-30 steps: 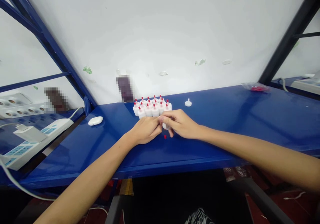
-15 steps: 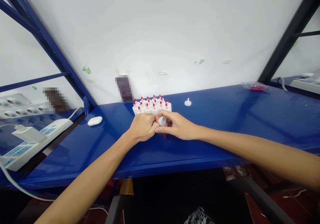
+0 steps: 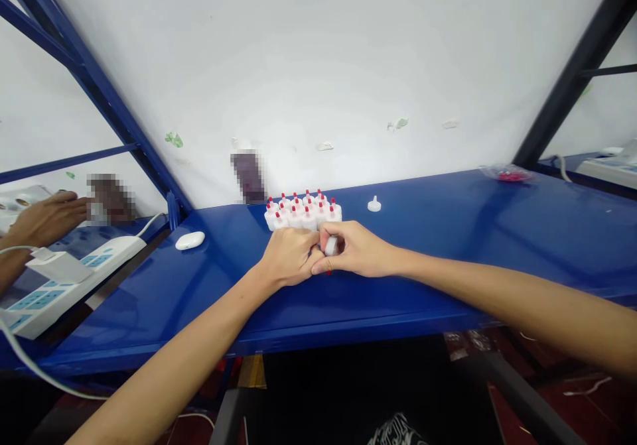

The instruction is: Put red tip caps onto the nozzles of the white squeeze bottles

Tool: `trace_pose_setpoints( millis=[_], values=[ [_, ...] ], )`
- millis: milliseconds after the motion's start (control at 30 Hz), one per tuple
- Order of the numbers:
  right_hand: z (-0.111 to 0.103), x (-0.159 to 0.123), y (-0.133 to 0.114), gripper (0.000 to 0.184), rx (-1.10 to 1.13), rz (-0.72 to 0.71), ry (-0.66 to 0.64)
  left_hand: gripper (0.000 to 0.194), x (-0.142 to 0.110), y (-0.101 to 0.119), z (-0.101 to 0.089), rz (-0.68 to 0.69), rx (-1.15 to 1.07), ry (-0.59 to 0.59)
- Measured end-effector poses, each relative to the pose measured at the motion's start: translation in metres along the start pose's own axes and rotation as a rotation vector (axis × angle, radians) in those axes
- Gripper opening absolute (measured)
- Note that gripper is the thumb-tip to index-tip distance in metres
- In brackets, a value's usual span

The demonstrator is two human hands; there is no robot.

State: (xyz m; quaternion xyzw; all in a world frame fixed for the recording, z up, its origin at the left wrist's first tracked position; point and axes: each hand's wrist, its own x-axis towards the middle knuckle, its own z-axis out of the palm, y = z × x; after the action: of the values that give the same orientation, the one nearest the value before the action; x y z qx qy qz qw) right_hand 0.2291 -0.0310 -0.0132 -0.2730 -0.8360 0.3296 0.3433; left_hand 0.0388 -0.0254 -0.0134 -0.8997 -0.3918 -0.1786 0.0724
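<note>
My right hand (image 3: 355,249) curls its thumb and fingers around a small white cap (image 3: 331,246) above the blue table. Pressed up against it, my left hand (image 3: 291,256) is closed with its knuckles facing up. Whatever its fingers grip is hidden. A bit of red shows just below where the hands meet; what it belongs to is unclear. Just beyond my hands stand several white bottles (image 3: 308,218) with red-tipped nozzles, packed close together in rows. A loose white nozzle cap (image 3: 374,204) without a red tip rests to their right.
On the blue table (image 3: 448,246) a white earbud case (image 3: 190,240) lies to the left. A clear bag with red pieces (image 3: 510,174) is at the far right. Power strips (image 3: 94,266) and another person's hand (image 3: 52,218) are beyond the left frame.
The white cap has turned and shifted slightly right in my right fingers, its opening facing me less. My left hand stays against it. Another person's hand has come in at the left.
</note>
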Motion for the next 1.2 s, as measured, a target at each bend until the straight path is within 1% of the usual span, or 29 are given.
trace_pose_setpoints(
  millis=[67, 133, 167, 233, 300, 367, 433, 500, 567, 633, 700, 800, 867, 967, 1100, 1200],
  values=[
    [0.000, 0.000, 0.001, 0.046, -0.011, 0.017, 0.041, 0.029, 0.000, -0.004, -0.003, -0.049, 0.105, -0.017],
    [-0.001, 0.001, 0.002, 0.054, -0.041, 0.026, 0.125, 0.028, -0.002, -0.009, -0.006, -0.114, 0.187, -0.020],
    [-0.004, 0.001, 0.002, 0.055, -0.070, 0.024, 0.176, 0.028, -0.002, -0.011, -0.007, -0.136, 0.206, -0.017],
    [-0.013, 0.003, 0.003, 0.047, -0.163, -0.002, 0.259, 0.028, -0.005, -0.015, -0.009, -0.133, 0.201, -0.021],
    [-0.029, 0.005, 0.007, 0.030, -0.290, -0.056, 0.343, 0.031, -0.006, -0.015, -0.009, -0.088, 0.156, -0.044],
    [-0.050, 0.007, 0.015, 0.020, -0.436, -0.141, 0.442, 0.036, -0.006, -0.014, -0.008, -0.025, 0.093, -0.068],
    [-0.074, 0.009, 0.031, 0.021, -0.595, -0.150, 0.554, 0.039, -0.006, -0.014, -0.007, 0.044, 0.018, -0.085],
    [-0.094, 0.010, 0.050, 0.024, -0.692, -0.082, 0.609, 0.040, -0.007, -0.014, -0.007, 0.097, -0.058, -0.113],
    [-0.109, 0.011, 0.068, 0.025, -0.727, 0.049, 0.583, 0.038, -0.008, -0.015, -0.007, 0.131, -0.122, -0.141],
    [-0.116, 0.011, 0.080, 0.025, -0.756, 0.156, 0.535, 0.037, -0.010, -0.016, -0.007, 0.158, -0.164, -0.154],
    [-0.118, 0.010, 0.086, 0.024, -0.769, 0.231, 0.456, 0.038, -0.011, -0.017, -0.006, 0.181, -0.188, -0.157],
    [-0.115, 0.009, 0.090, 0.023, -0.791, 0.296, 0.318, 0.038, -0.011, -0.018, -0.004, 0.186, -0.208, -0.179],
    [-0.112, 0.009, 0.092, 0.024, -0.805, 0.324, 0.248, 0.035, -0.011, -0.017, -0.003, 0.173, -0.222, -0.193],
    [-0.111, 0.009, 0.096, 0.029, -0.784, 0.359, 0.208, 0.034, -0.010, -0.015, -0.003, 0.160, -0.254, -0.197],
    [-0.111, 0.007, 0.097, 0.033, -0.806, 0.345, 0.220, 0.032, -0.010, -0.012, -0.004, 0.159, -0.309, -0.204],
    [-0.109, 0.005, 0.089, 0.037, -0.880, 0.271, 0.293, 0.025, -0.009, -0.011, -0.005, 0.138, -0.346, -0.214]
  ],
)
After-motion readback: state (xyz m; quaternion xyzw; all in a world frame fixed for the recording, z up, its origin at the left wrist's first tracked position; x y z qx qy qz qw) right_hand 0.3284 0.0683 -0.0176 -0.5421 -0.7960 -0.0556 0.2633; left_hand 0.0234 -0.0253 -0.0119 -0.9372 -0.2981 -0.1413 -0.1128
